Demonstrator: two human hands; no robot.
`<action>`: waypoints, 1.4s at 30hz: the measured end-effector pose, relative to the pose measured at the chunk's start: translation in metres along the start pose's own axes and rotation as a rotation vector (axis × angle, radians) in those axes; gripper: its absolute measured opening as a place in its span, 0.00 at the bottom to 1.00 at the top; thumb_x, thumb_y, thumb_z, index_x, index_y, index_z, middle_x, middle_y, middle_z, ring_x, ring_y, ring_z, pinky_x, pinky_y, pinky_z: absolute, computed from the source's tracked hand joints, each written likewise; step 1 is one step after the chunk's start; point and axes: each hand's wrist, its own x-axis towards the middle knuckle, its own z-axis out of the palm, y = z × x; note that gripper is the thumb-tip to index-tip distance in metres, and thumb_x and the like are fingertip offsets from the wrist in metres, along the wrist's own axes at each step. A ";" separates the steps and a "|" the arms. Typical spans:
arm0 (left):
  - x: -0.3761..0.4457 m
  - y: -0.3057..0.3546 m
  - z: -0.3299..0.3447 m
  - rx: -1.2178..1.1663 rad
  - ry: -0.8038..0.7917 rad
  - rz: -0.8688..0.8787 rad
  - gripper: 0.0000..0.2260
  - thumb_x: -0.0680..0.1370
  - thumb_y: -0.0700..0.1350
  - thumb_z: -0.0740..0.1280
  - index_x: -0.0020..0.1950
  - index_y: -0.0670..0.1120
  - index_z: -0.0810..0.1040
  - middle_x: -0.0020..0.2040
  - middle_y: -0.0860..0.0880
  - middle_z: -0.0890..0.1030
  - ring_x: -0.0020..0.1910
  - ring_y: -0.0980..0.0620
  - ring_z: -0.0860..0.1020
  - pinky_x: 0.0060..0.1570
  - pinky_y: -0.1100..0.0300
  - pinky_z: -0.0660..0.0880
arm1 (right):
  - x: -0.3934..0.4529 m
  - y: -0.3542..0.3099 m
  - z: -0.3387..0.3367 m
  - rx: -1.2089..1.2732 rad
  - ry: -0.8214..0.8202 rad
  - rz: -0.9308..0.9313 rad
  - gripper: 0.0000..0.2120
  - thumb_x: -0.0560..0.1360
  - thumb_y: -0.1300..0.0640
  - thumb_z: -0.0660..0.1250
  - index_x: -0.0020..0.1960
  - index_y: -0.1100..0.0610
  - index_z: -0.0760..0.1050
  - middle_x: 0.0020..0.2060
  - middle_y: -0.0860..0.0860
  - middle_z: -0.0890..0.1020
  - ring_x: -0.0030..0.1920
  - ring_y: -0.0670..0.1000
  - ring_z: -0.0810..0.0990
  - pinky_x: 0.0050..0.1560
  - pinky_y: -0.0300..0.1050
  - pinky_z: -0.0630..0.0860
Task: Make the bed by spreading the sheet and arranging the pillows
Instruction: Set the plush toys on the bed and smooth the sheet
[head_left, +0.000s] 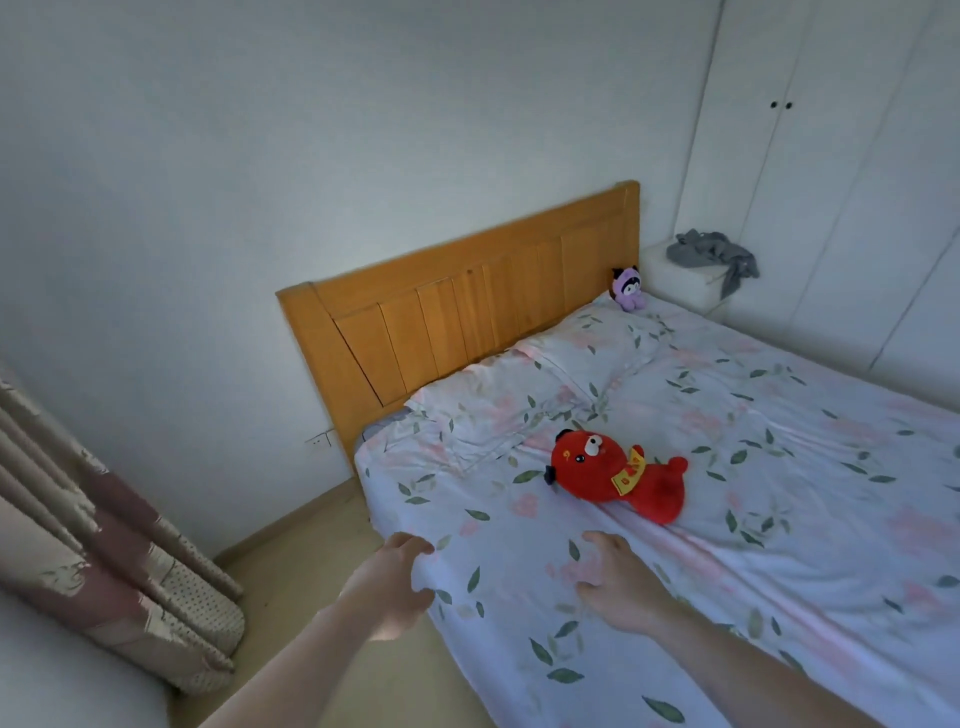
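Two bare forearms reaching in from below. Left hand (387, 587) curled over the near side edge of the floral sheet (727, 519), fingers and thumb pinching the cloth where it drops off the mattress. Right hand (618, 584) just beside that grip, further onto the bed, palm down on the sheet, fingers loosely spread, holding nothing. Sheet pale, printed with pink blossoms and green leaves, lightly creased, spread across the bed. Beyond the grip, red plush toy (618, 475); further off, two matching pillows (545, 395) against wooden headboard (467, 312), purple plush toy (628, 288) at the far corner
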 end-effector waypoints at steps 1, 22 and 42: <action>0.025 0.001 -0.004 0.004 -0.009 0.038 0.25 0.79 0.53 0.67 0.75 0.58 0.65 0.76 0.59 0.62 0.69 0.52 0.71 0.61 0.58 0.75 | 0.018 0.006 -0.004 0.012 0.022 0.026 0.33 0.78 0.50 0.65 0.80 0.51 0.55 0.78 0.51 0.58 0.71 0.54 0.70 0.64 0.47 0.72; 0.460 -0.004 -0.031 0.085 -0.162 0.112 0.23 0.79 0.53 0.66 0.73 0.59 0.67 0.73 0.62 0.63 0.69 0.55 0.69 0.64 0.55 0.73 | 0.449 0.106 -0.021 0.107 0.069 0.361 0.35 0.74 0.54 0.68 0.78 0.53 0.57 0.73 0.57 0.62 0.67 0.62 0.73 0.60 0.55 0.77; 0.577 -0.073 0.080 0.053 -0.312 0.101 0.16 0.80 0.54 0.63 0.67 0.65 0.65 0.70 0.67 0.62 0.68 0.60 0.67 0.64 0.60 0.70 | 0.625 0.200 0.072 0.002 0.252 0.527 0.07 0.76 0.61 0.59 0.44 0.50 0.66 0.44 0.53 0.74 0.41 0.56 0.74 0.42 0.51 0.73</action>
